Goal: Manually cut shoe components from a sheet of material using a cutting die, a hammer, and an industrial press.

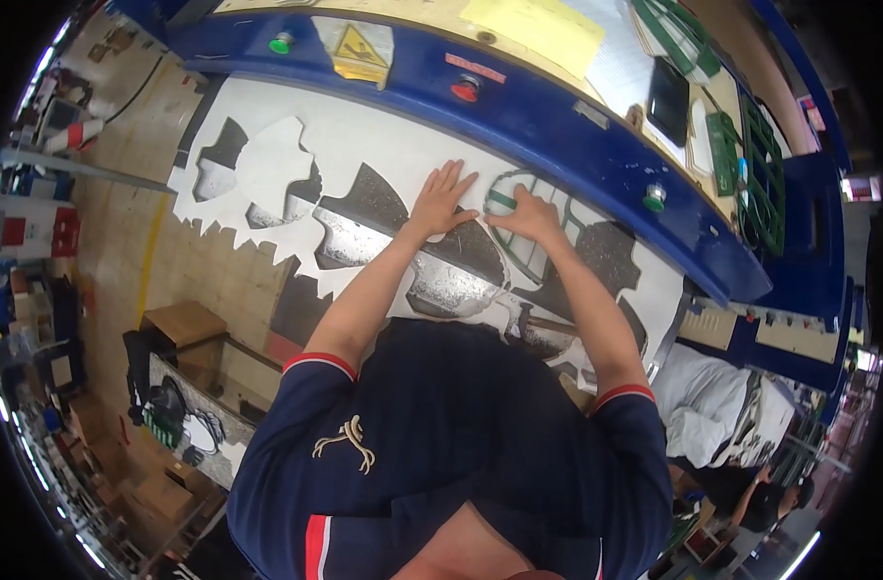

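Note:
A white sheet of material (364, 130) with large curved cut-outs lies across the dark, worn work surface under the blue machine. My left hand (442, 206) rests flat on this sheet, fingers spread, beside a cut-out. To its right, my right hand (531, 215) is closed on the green bar of an oval cutting die (527, 259). The die is a thin-edged metal outline with inner crossbars. It sits on the sheet, partly covered by my hand and forearm. At the left, a loose-looking white piece with a notched edge (265, 159) lies over the cut-outs.
The blue machine beam (403, 68) spans just beyond my hands, with a green button (281, 43), a red button (466, 89) and another green button (655, 197). More green dies (761, 164) and a black phone (668, 101) lie on the shelf above. White sheets (707, 401) are heaped at right.

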`<control>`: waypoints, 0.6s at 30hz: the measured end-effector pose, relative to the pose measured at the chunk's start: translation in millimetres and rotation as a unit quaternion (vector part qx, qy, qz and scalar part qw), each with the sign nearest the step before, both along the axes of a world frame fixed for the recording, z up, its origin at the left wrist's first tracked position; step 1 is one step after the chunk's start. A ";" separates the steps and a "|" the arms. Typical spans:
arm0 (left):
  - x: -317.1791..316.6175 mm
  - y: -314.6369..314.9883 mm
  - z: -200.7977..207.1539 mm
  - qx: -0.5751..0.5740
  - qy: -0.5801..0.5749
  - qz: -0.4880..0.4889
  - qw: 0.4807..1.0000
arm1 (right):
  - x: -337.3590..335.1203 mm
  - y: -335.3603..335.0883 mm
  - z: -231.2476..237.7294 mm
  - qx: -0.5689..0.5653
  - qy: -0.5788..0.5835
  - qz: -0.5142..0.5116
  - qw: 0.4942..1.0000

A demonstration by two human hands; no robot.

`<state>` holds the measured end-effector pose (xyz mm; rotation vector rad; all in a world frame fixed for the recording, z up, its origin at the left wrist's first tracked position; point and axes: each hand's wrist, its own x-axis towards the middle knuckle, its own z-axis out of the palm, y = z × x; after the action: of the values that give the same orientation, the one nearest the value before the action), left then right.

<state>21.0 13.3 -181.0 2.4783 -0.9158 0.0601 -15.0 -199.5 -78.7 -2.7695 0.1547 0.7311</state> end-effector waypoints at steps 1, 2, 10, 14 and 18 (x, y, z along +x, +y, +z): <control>0.9 -1.2 0.8 -0.001 -0.004 0.008 1.000 | -5.0 -1.6 -1.0 0.008 -0.011 -0.018 1.000; -2.2 -2.5 0.6 0.007 0.011 0.003 1.000 | -8.6 -3.7 -4.1 0.016 -0.023 -0.035 0.999; -1.0 -5.2 12.2 0.001 0.054 -0.007 0.999 | -17.9 -5.4 -21.9 0.021 -0.074 -0.043 0.996; 5.1 5.5 3.5 -0.103 0.066 0.006 0.992 | -22.2 -9.7 -14.5 0.069 -0.120 -0.065 0.988; -13.5 -10.5 -3.6 -0.334 0.405 0.056 0.849 | -33.1 -33.6 -8.2 0.125 -0.135 -0.070 0.980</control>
<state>7.4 2.9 -184.6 1.6301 -0.2891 -0.5088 -48.0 -233.1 -86.9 -2.5526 0.1857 0.3090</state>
